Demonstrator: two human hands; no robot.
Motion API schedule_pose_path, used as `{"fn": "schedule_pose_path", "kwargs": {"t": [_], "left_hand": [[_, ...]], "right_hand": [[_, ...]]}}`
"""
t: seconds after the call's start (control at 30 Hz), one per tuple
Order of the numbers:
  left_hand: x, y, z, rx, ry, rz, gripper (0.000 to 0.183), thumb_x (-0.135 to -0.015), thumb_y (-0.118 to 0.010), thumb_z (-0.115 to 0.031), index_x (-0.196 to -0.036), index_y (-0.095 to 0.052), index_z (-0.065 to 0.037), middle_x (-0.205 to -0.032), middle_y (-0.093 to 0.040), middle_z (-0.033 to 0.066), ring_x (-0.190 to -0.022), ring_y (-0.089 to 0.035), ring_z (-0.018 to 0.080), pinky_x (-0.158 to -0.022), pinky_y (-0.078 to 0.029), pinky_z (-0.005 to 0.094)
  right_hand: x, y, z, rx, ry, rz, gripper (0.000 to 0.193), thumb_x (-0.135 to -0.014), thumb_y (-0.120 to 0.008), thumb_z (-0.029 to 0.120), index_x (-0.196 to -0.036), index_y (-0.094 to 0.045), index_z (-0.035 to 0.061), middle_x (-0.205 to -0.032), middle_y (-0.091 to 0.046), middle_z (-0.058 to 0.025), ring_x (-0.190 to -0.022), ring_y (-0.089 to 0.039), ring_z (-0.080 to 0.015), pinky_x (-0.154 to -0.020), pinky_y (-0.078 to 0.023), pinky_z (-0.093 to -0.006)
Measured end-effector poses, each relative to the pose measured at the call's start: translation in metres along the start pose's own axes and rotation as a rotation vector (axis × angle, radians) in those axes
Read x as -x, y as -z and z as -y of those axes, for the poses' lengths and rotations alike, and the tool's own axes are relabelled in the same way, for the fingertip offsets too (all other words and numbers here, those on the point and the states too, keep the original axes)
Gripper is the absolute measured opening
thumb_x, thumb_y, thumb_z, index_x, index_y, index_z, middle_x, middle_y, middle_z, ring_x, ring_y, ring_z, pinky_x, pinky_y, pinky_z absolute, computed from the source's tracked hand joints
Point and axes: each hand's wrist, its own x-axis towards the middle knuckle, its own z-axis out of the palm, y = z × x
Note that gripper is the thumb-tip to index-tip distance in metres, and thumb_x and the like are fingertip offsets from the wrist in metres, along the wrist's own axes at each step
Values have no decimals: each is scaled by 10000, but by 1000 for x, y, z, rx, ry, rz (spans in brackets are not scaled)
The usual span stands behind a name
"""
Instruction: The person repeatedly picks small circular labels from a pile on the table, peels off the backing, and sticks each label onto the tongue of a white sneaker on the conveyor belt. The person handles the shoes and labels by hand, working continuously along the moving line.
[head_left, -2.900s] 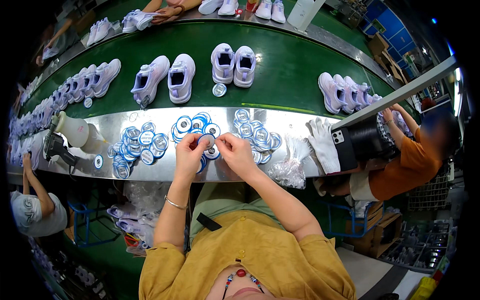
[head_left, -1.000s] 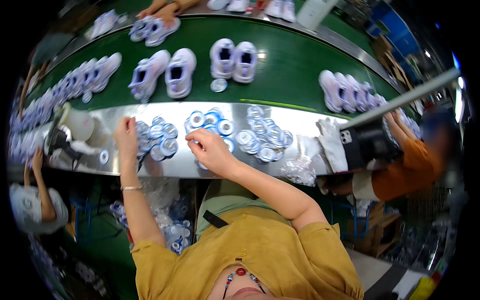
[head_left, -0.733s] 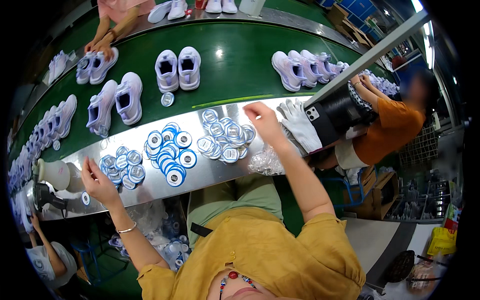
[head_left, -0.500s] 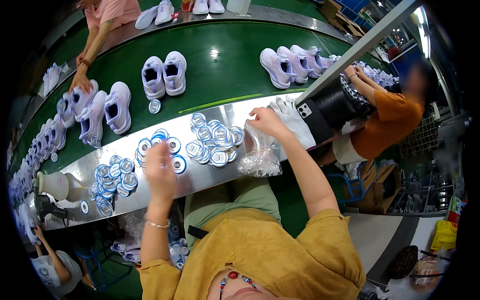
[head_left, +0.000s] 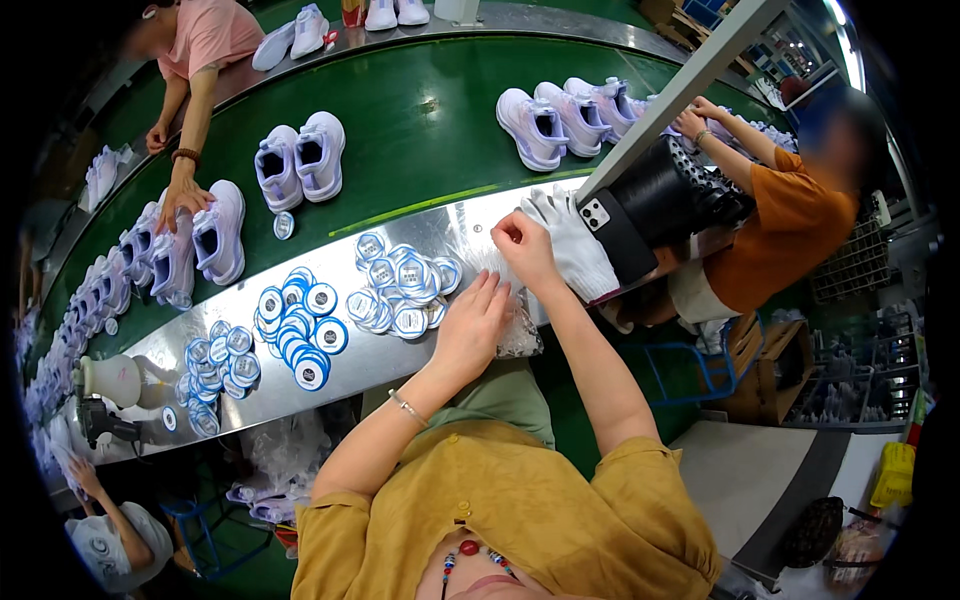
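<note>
A bundle of thin clear plastic strands (head_left: 521, 337) lies at the near edge of the metal ledge, partly hidden by my hands. My left hand (head_left: 472, 328) rests over it, fingers stretched out and lying flat together. Just beyond, my right hand (head_left: 526, 248) is closed in a pinch above the strands' far part; what it holds, if anything, is too small to make out. White work gloves (head_left: 572, 240) lie right beside it. Left of my hands are piles of round blue-edged tags: one pile (head_left: 408, 290) close by, a second (head_left: 298, 325) and a third (head_left: 218, 365) farther left.
Beyond the ledge runs a green conveyor belt (head_left: 420, 130) carrying pairs of white-lilac sneakers (head_left: 300, 160). A slanted grey post (head_left: 680, 95) and a phone (head_left: 596, 213) stand at right. A co-worker's hand (head_left: 186, 198) touches shoes at left; another person in orange (head_left: 775, 240) works at right.
My left hand has moved right, from above the middle tag pile to the plastic strands. The right hand stays near the gloves, now pinched. The shoes on the belt have shifted left.
</note>
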Motion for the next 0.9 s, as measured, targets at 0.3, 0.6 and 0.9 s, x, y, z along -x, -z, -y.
{"fn": "schedule_pose_path", "kwargs": {"t": [0.3,0.6,0.9], "left_hand": [[11,-15,0,-77,42,127,515,-840,-618,-179,-1262,-469,78,-1358,-433,237,-1288,-395,364,-1056,-344,425],[15,-14,3,-55,45,160,498,-866,-582,-205,-1256,-469,84,-1347,-448,230,-1286,-397,363,-1068,-323,427],[22,28,9,-101,55,-256,313,-780,-601,-28,-1093,-607,-20,-1176,-580,198,-928,-578,330,-767,-492,394]], "right_hand": [[-3,4,16,-74,18,80,86,-848,-625,71,-864,-617,-13,-775,-615,-23,-705,-523,-81,-628,-421,-228],[-25,21,43,-724,-140,-150,142,-939,-545,124,-947,-551,-17,-947,-655,-126,-794,-607,-155,-750,-497,-276],[23,21,70,-558,-299,-2,137,-945,-548,191,-943,-549,54,-673,-502,6,-515,-369,-24,-449,-310,-173]]}}
